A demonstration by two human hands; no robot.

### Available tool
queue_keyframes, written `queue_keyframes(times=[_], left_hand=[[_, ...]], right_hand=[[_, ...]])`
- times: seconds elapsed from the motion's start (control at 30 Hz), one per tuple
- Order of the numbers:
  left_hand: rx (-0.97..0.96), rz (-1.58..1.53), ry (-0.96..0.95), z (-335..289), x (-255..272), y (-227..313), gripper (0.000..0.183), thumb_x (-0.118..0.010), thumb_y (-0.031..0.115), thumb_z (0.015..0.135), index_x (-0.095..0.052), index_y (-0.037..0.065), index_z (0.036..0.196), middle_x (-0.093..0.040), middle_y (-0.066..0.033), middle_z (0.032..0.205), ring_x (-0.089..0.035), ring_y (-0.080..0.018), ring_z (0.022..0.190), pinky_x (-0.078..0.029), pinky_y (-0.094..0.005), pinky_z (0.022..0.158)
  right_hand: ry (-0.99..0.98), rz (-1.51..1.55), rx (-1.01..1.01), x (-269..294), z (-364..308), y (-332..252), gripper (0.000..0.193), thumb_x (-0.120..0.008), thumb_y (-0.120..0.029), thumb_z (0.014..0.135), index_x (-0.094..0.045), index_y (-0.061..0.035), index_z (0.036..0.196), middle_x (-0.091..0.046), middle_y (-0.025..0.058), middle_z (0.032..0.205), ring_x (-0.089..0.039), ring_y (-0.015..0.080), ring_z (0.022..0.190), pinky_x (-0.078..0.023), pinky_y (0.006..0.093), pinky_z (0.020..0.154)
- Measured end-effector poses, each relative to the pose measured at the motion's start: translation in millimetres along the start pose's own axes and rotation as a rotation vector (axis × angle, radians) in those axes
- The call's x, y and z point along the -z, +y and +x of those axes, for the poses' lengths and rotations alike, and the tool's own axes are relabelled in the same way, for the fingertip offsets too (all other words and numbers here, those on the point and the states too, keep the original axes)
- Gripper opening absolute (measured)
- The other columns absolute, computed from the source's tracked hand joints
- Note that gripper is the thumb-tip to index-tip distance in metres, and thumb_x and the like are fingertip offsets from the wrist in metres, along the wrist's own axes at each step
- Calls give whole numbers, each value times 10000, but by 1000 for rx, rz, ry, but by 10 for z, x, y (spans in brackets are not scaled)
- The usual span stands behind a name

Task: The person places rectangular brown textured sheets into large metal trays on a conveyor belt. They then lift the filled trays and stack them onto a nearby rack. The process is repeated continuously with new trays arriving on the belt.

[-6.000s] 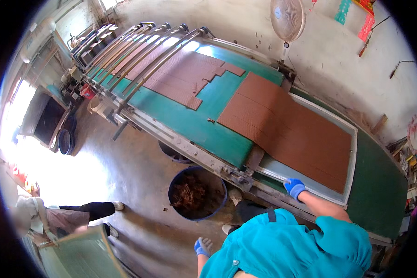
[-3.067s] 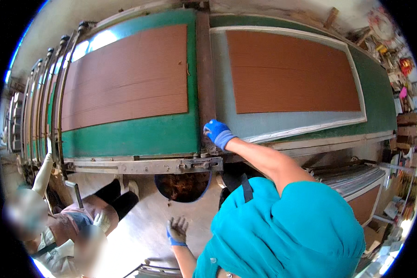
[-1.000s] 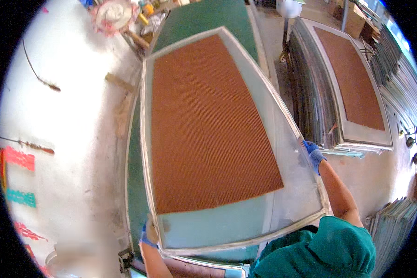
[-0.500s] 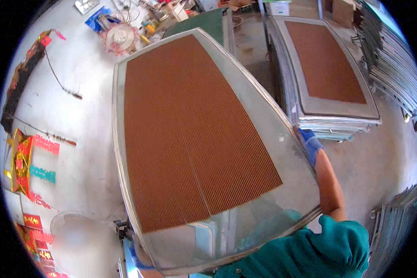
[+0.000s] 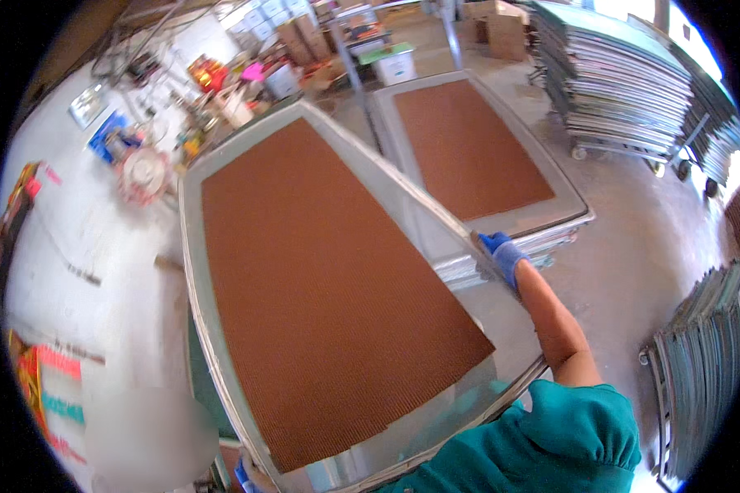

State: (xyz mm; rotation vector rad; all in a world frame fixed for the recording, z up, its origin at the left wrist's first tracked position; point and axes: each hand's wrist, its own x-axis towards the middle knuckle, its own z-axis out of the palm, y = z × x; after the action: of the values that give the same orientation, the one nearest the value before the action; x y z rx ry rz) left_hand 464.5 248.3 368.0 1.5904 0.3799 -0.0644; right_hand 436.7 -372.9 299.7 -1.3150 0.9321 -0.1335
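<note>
A large framed screen [image 5: 440,209] with a pale rim spans the middle of the view. On it lies a brown, finely ribbed layer [image 5: 329,287], like thin strands side by side. My right hand [image 5: 506,253], in a blue glove, is closed on the screen's right edge. At the lower left, my left hand [image 5: 251,476], also blue-gloved, grips the near left edge; the frame and the picture's border partly hide its fingers. The screen's right side overlaps a stack of similar screens [image 5: 543,240], whose top one bears another brown layer [image 5: 477,148].
Tall stacks of framed screens on wheeled carts [image 5: 617,99] stand at the far right. Another stack [image 5: 699,378] is at the near right. Boxes [image 5: 506,33], a white tub [image 5: 395,64] and clutter fill the back. A white wall [image 5: 74,222] runs along the left.
The view has turned rightward, showing more carts and boxes. The held screen has shifted over the stack's left side, off the green surface formerly beyond it. Both hands keep their grip.
</note>
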Motion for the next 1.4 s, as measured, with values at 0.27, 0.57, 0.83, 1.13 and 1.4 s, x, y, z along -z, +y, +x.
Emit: queue_keyframes(times=[0.27, 0.57, 0.83, 1.13, 1.4], left_hand=[[297, -21, -219, 1241, -2697, -106, 467, -456, 468, 841, -550, 75, 1077, -582, -28, 834, -529, -156, 660, -427, -241, 495], [41, 219, -729, 2214, -5718, -213, 472, -370, 377, 888, -477, 0, 1151, -562, -111, 1055, -556, -215, 937, -442, -323, 832], [218, 29, -580, 2151, -6921, -357, 447, -404, 372, 880, -563, -23, 1016, -596, -116, 922, -578, -224, 818, -469, -346, 706], [599, 196, -514, 2529, -6808, -2018, 468, -357, 432, 876, -513, 64, 1119, -559, -92, 1029, -523, -246, 944, -424, -373, 807], [492, -118, -304, 2310, -6131, -2423, 401, -473, 364, 836, -403, 107, 1136, -445, -38, 1102, -453, -189, 938, -387, -360, 769]], right_hand=[[277, -89, 16, 1711, 1381, -418, 497, -614, -507, 725, -566, -21, 631, -493, 91, 503, -478, 196, 397, -393, 336, 376], [515, -233, -107, 3427, 2728, -1478, 395, -677, -406, 697, -604, -19, 663, -514, 64, 538, -468, 153, 410, -372, 312, 380], [531, -326, -83, 3972, 3628, -1589, 385, -662, -390, 719, -543, -38, 621, -520, 69, 551, -477, 139, 445, -385, 293, 411], [444, -855, -266, 4034, 4207, -468, 564, -493, -555, 738, -626, -34, 908, -594, 202, 956, -560, 354, 910, -434, 400, 783], [990, -1070, 126, 3387, 4150, -129, 404, -510, -309, 784, -539, -5, 1048, -475, 234, 1172, -453, 371, 1078, -355, 407, 930]])
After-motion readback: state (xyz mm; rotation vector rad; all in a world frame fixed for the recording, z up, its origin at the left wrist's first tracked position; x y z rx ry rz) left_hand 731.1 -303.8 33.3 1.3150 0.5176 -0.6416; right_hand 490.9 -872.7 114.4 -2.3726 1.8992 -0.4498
